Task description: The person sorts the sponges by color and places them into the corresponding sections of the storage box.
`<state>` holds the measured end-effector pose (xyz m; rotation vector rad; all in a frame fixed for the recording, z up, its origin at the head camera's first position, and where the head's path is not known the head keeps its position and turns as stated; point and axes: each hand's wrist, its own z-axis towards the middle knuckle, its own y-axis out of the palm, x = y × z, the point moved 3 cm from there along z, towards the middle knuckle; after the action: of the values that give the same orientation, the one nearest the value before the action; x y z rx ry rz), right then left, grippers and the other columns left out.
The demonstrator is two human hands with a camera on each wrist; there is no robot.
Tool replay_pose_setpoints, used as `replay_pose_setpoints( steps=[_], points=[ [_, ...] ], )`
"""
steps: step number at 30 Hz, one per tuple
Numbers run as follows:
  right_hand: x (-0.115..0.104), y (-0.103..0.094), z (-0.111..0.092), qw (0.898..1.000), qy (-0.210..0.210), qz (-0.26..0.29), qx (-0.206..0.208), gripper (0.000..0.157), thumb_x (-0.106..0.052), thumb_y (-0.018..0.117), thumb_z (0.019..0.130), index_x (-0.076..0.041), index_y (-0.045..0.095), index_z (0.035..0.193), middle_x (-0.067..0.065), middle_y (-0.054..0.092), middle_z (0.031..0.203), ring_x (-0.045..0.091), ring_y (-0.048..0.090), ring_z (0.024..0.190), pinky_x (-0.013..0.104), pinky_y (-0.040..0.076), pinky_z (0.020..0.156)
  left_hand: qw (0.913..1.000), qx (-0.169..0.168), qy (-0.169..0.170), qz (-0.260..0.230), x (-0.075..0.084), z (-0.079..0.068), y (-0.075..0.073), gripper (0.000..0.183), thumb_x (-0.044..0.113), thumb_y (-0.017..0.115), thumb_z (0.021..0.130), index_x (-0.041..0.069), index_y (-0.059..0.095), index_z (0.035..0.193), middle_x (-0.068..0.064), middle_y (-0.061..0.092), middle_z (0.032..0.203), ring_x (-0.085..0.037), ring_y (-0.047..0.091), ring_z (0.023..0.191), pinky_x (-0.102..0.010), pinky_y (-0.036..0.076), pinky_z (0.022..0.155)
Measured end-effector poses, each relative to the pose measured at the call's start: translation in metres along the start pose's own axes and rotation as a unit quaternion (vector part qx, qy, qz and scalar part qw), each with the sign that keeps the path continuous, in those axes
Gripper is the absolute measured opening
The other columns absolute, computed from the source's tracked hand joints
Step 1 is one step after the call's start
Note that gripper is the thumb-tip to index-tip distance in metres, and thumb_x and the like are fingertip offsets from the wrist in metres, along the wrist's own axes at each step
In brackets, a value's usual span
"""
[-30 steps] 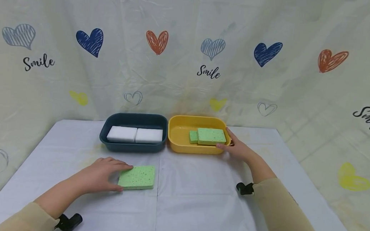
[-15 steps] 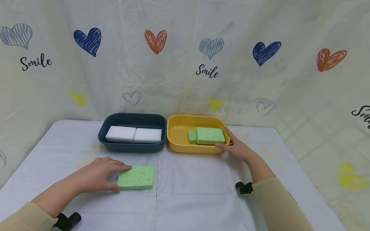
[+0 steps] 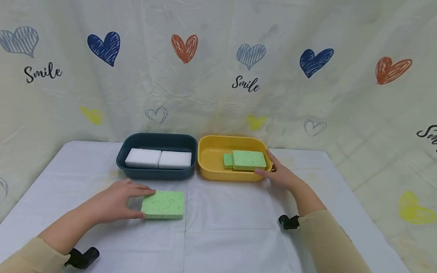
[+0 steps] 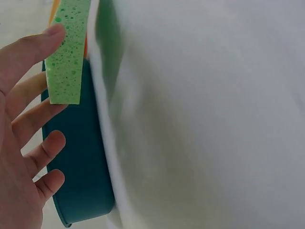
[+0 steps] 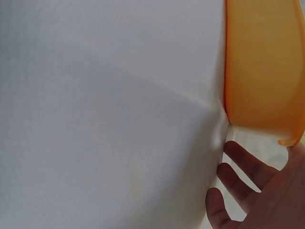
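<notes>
My left hand (image 3: 113, 201) pinches the left end of a green speckled sponge (image 3: 163, 205) between thumb and fingers, in front of the dark blue tub (image 3: 155, 173). In the left wrist view the sponge (image 4: 69, 62) is held off the white cloth, thumb on one face and fingers behind it. At the right end of the yellow tub (image 3: 227, 176), my right hand (image 3: 284, 175) holds the rim, thumb at the front corner and a finger farther back. Its other fingers (image 5: 243, 160) spread beside the tub wall in the right wrist view.
Two white sponges (image 3: 143, 158) lie side by side in the blue tub. Inside the yellow tub, a green sponge (image 3: 249, 160) overlaps another green piece (image 3: 228, 161). Both tubs stand adjacent at the back of the white table (image 3: 226, 238), before a heart-printed curtain (image 3: 206, 97).
The left hand has raised the green sponge slightly and shifted it a little away from the body, toward the tubs. The right hand stays at the yellow tub.
</notes>
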<state>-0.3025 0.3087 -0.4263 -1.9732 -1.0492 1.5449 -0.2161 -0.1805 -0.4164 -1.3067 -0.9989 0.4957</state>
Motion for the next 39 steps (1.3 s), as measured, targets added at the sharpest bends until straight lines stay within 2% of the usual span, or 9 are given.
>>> replay_pose_setpoints(
  steps=[4,7,10,15,22,26,29,33,39],
  points=[
    [0.0,0.001,0.0,1.0,-0.005,0.004,0.0,0.11,-0.072,0.06,0.084,-0.034,-0.013,0.158,0.024,0.003,0.164,0.05,0.011,0.146,0.068,0.016,0.113,0.9998,0.016,0.008,-0.002,0.003,0.002,-0.003,0.066,0.046,0.083,0.076,0.026,0.063,0.136,0.004,0.062,0.134,-0.022,0.053,0.114,-0.047,0.046,0.092],
    [0.0,0.001,0.0,1.0,-0.005,0.004,0.0,0.109,-0.07,0.06,0.085,-0.034,-0.013,0.158,0.024,0.003,0.164,0.05,0.011,0.146,0.068,0.015,0.113,0.9995,0.027,0.016,-0.009,0.004,0.006,-0.006,0.065,0.045,0.083,0.078,0.026,0.063,0.137,0.004,0.061,0.134,-0.022,0.053,0.115,-0.048,0.047,0.093],
    [0.0,0.001,0.0,1.0,0.0,0.002,0.0,0.11,-0.072,0.06,0.085,-0.035,-0.013,0.158,0.024,0.003,0.164,0.05,0.011,0.146,0.068,0.015,0.113,0.9991,0.035,0.019,-0.014,0.007,0.012,-0.009,0.065,0.045,0.082,0.079,0.027,0.061,0.138,0.005,0.06,0.135,-0.023,0.052,0.118,-0.049,0.046,0.096],
    [0.001,0.001,0.001,1.0,0.005,-0.001,0.0,0.11,-0.073,0.06,0.084,-0.036,-0.014,0.157,0.025,0.004,0.163,0.05,0.012,0.146,0.068,0.016,0.113,0.9971,0.057,0.048,-0.014,0.016,0.029,-0.017,0.064,0.043,0.081,0.081,0.025,0.061,0.138,0.004,0.06,0.135,-0.026,0.053,0.122,-0.054,0.04,0.103],
    [0.001,0.001,0.002,1.0,0.003,-0.002,-0.001,0.11,-0.073,0.059,0.084,-0.035,-0.013,0.158,0.024,0.004,0.163,0.05,0.011,0.146,0.068,0.016,0.113,0.9976,0.062,0.029,-0.012,0.029,0.06,-0.027,0.063,0.045,0.078,0.083,0.028,0.059,0.14,-0.001,0.058,0.139,-0.031,0.05,0.123,-0.052,0.04,0.105],
    [0.003,0.001,0.002,1.0,0.006,0.0,-0.001,0.109,-0.072,0.06,0.085,-0.035,-0.014,0.158,0.024,0.003,0.163,0.051,0.011,0.146,0.069,0.015,0.113,0.9981,0.055,0.015,-0.024,0.038,0.081,-0.034,0.064,0.045,0.076,0.086,0.027,0.056,0.143,-0.003,0.054,0.144,-0.033,0.045,0.13,-0.055,0.034,0.11],
    [0.004,0.0,0.003,1.0,0.007,0.002,0.0,0.109,-0.071,0.06,0.085,-0.035,-0.014,0.157,0.025,0.003,0.163,0.051,0.011,0.146,0.069,0.015,0.113,0.998,0.052,0.0,-0.036,0.043,0.098,-0.038,0.064,0.046,0.075,0.087,0.029,0.054,0.145,-0.002,0.051,0.146,-0.03,0.044,0.128,-0.051,0.04,0.106],
    [0.004,0.0,0.003,1.0,0.003,0.003,0.0,0.11,-0.072,0.06,0.084,-0.035,-0.013,0.158,0.026,0.005,0.163,0.051,0.012,0.146,0.069,0.015,0.113,0.9976,0.054,-0.016,-0.042,0.047,0.121,-0.04,0.064,0.047,0.075,0.086,0.031,0.053,0.145,0.0,0.05,0.148,-0.027,0.043,0.124,-0.047,0.045,0.098],
    [0.003,0.0,0.003,1.0,-0.005,0.006,0.0,0.11,-0.072,0.061,0.084,-0.036,-0.013,0.158,0.026,0.005,0.163,0.05,0.012,0.146,0.068,0.016,0.113,0.9981,0.045,-0.026,-0.034,0.053,0.155,-0.036,0.065,0.05,0.074,0.086,0.033,0.052,0.145,0.0,0.047,0.151,-0.032,0.039,0.132,-0.053,0.038,0.106]
  ],
)
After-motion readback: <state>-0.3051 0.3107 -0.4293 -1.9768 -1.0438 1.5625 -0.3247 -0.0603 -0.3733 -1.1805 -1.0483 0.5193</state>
